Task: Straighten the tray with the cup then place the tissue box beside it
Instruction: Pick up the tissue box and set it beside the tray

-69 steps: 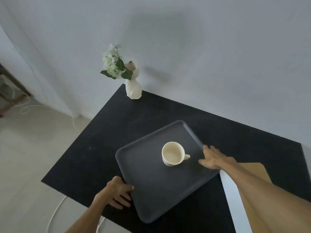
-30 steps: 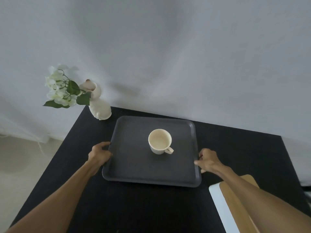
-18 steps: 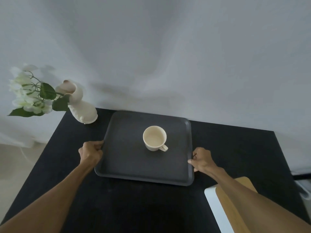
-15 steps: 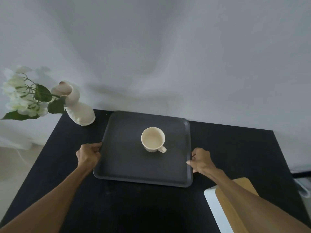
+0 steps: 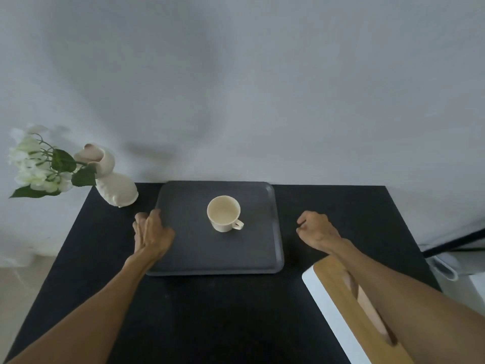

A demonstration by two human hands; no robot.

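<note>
The left hand [image 5: 152, 233] is lying flat over the tray's [image 5: 217, 254] left rim with its fingers [image 5: 147, 222] loose, while the right hand [image 5: 316, 229], loosely curled on nothing, is hovering just right of the tray. The tray is sitting square against the wall on the black bench [image 5: 210, 311], carrying the cup [image 5: 223, 216]; the tissue box [image 5: 349, 311] is lying at the bench's near right under the right forearm.

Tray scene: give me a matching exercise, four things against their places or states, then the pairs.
Things:
1. cup
2. vase
3. tissue box
4. right hand

Places or states:
A. loosely curled, clear of the tray's right edge
B. far left corner of the table
D. near right, under the right forearm
C. upright on the tray

Pairs: 1-C, 2-B, 3-D, 4-A
</note>
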